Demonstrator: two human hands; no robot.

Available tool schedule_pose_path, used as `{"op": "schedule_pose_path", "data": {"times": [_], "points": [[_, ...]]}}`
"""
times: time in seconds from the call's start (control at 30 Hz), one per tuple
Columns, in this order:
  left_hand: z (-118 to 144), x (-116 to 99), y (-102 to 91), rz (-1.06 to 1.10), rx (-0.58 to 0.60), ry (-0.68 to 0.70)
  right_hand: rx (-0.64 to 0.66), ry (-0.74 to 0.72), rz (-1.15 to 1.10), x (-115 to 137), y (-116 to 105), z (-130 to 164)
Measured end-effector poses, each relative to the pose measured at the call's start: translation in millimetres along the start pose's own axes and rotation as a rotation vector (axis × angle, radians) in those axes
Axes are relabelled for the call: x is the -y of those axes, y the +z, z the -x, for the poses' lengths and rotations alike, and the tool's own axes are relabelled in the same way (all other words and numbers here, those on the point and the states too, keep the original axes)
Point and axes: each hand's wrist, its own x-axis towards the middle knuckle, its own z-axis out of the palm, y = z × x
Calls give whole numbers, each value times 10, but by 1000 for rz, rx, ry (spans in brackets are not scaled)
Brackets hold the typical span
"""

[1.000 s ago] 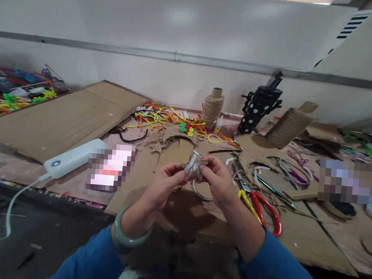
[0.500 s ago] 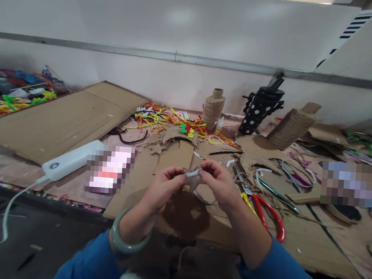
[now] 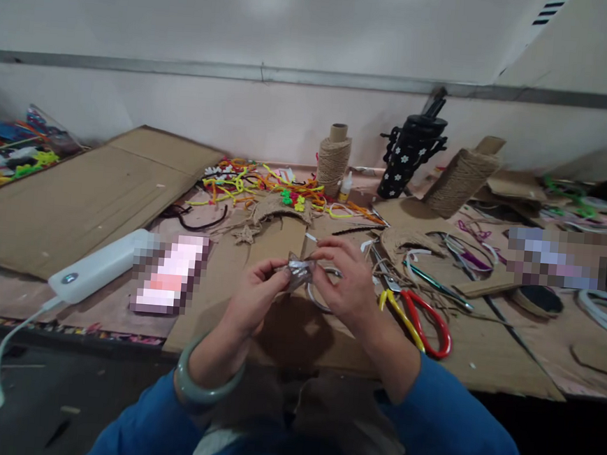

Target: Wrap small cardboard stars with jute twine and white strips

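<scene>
A counter (image 3: 508,356) strewn with craft goods was seen beyond the hands, and a large cardboard sheet (image 3: 83,192) was laid far off to the left of them. Two spools of jute twine (image 3: 333,157) and a black flowered bottle (image 3: 406,158) were stood well beyond the hands, with a tangle of coloured pipe cleaners (image 3: 257,182) in front of the spools. Red-and-yellow scissors (image 3: 417,319) were left just to the right of the right hand (image 3: 344,283). Between that hand and the left hand (image 3: 253,294), a small crumpled piece (image 3: 298,273), apparently jute with a shiny wrap, was pinched from both sides by the fingertips. It was judged light, soft and easily crushed, best gripped gently at its edges.
</scene>
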Motion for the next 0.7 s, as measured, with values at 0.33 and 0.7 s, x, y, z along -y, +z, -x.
{"op": "schedule_pose_path", "data": {"times": [0.33,0.7], "points": [[22,41,-24,-128,121,86,106,-212,303,28,7,32],[-15,89,-114,-326,173,124,219,-202,304,-16,-29,7]]}}
